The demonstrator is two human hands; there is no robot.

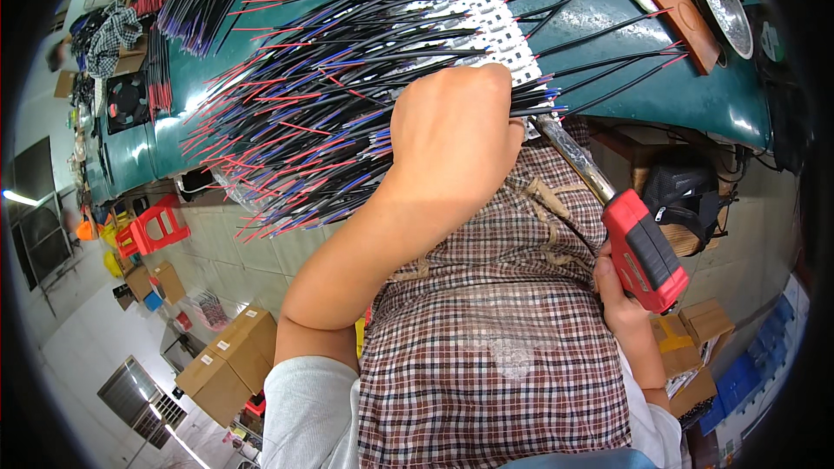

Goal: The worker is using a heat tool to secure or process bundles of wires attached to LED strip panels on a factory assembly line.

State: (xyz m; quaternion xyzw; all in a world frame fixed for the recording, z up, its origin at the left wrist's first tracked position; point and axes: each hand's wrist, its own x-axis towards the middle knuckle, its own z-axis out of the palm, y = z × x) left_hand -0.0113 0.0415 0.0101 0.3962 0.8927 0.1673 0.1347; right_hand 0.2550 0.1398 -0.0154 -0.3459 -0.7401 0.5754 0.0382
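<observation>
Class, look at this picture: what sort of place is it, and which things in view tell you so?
Probably a small electronics assembly workshop. A green workbench is covered with black wires, the right hand holds a red-handled soldering iron, and cardboard boxes sit on the floor.

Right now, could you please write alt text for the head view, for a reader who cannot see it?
The left hand presses a fan of black wires with red and blue tips against white strips on a green table, while the right hand holds a red-handled soldering tool pointed at them. A checked apron fills the foreground.
</observation>
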